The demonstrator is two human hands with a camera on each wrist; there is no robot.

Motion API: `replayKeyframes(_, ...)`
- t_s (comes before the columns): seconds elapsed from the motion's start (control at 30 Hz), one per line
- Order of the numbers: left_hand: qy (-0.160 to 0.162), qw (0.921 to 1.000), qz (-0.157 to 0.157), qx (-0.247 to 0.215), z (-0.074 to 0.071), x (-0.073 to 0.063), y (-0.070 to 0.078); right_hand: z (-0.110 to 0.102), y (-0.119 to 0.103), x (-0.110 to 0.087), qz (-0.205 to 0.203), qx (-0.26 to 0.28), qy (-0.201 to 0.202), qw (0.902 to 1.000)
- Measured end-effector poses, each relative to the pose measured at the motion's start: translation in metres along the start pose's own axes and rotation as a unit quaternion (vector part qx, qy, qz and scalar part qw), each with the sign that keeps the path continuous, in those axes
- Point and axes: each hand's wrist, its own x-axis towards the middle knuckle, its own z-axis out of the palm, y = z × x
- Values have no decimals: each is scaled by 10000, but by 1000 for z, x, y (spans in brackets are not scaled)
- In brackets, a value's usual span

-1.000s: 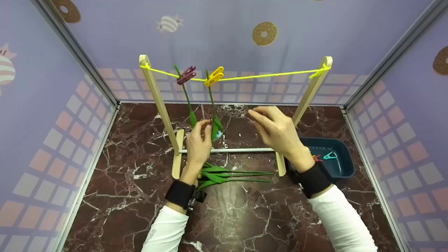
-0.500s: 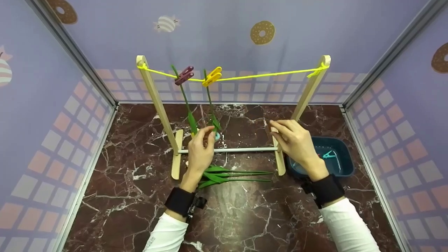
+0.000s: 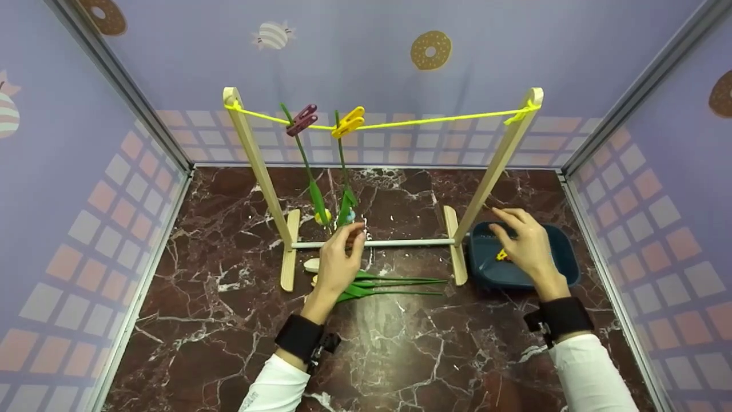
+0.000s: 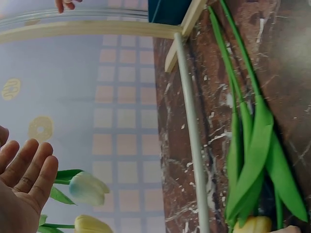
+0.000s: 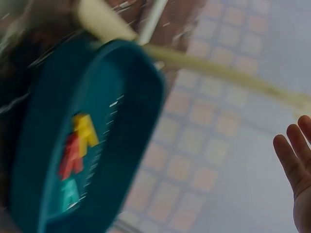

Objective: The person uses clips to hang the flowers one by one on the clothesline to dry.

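Left grip (image 3: pixel 340 260) loose, empty; right grip (image 3: pixel 528 247) likewise, near teal tub (image 5: pixel 141 121); best pinch yellow clothespin (image 5: pixel 86 133) clear of red clothespin (image 5: pixel 71 156)

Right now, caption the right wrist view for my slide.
Yellow, red and turquoise clothespins inside a teal tub, right hand open at the frame's right edge.

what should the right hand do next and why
Probably lower the right hand into the teal bin and pinch the yellow clothespin there: the hand looks empty and near the bin, and two tulips hang clipped on the yellow line while other tulips lie unclipped.
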Motion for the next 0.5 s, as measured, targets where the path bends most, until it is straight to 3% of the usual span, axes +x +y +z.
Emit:
replayKeyframes(0.27,-265,9989,105,361,8,-12,-6,2,48,-30,771,-554,-902,9914)
replayKeyframes(0.5,-422,9978,145,495,16,-21,-11,4,75,-43,1020,-895,-1814,9740)
